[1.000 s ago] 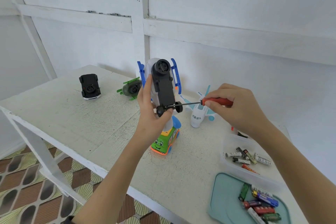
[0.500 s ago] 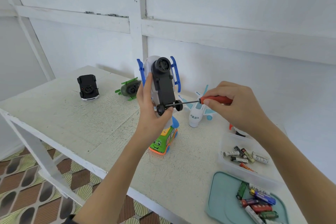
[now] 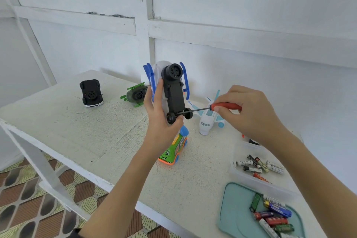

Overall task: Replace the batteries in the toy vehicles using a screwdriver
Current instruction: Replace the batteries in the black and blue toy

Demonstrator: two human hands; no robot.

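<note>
While the white surface carries the other toys, the blue-and-white toy vehicle stays raised above it, underside toward the camera, much as a second ago. The left hand wraps its lower end, grip closed round the body near the wheels. The right hand pinches the red-handled screwdriver, whose tip sits at the black base between the wheels. Little has shifted, so I judge the cover screw is still being turned. Loose batteries wait in the clear tray.
</note>
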